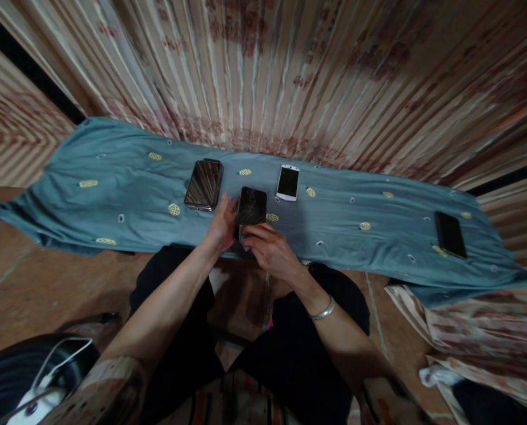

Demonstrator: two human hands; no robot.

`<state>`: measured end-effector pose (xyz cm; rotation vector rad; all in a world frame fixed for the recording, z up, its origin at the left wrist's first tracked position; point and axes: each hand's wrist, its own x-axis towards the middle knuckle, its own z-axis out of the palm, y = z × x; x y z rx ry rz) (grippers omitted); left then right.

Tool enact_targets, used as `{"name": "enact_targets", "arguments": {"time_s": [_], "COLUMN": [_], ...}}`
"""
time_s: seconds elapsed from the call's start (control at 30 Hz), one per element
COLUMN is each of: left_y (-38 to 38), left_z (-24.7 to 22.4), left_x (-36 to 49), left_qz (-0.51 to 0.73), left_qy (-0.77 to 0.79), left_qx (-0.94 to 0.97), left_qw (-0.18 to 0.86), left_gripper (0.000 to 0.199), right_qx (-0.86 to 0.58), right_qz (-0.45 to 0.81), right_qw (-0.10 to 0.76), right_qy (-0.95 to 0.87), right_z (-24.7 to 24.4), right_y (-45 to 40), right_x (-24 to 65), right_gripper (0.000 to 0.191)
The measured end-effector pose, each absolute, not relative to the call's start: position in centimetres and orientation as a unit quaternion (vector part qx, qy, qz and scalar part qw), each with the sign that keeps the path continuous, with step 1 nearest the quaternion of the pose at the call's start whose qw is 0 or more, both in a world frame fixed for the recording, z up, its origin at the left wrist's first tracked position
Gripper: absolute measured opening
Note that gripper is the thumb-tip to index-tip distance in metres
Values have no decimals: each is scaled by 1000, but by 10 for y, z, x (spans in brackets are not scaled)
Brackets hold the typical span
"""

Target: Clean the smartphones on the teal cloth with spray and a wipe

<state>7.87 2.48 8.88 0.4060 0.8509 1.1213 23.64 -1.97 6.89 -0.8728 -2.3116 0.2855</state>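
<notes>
A dark phone (251,206) with a glossy, marked screen is between my hands, over the near edge of the blue cloth. My left hand (222,225) holds it along its left side, thumb raised. At its lower end are the bent fingers of my right hand (269,248), on a small pale item (244,237) too hidden to name. Up and left of my hands lies a stack of dark phones (203,184). A white-framed phone (288,182) rests up and to the right. Far to the right lies another black phone (450,234).
The blue cloth (125,200) with yellow prints covers a long, narrow surface. Behind it hangs a pleated, patterned curtain (263,88). A white power strip with cables (39,404) sits on a dark round object at the lower left. My knees are against the near edge.
</notes>
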Motion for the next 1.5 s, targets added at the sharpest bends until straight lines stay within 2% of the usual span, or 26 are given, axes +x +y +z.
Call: {"name": "enact_targets", "arguments": {"time_s": [0.2,0.67,1.13,1.5], "left_y": [29,34,27,26], "left_z": [87,89,106,107], "left_x": [75,72,75,73], "left_qz": [514,526,501,480], "left_qy": [370,376,401,390], "left_qx": [170,140,126,148], "left_qw": [755,750,756,772], "left_gripper": [70,72,77,79], "right_qx": [-345,-360,-362,-360], "right_qz": [114,102,90,100], "right_qw": [332,343,434,449], "right_qy": [-871,-861,-820,-811], "right_z": [65,67,64,67], "right_y": [-22,-23,-23,-23], "right_x": [242,260,260,263], "right_gripper": [40,40,36,33]}}
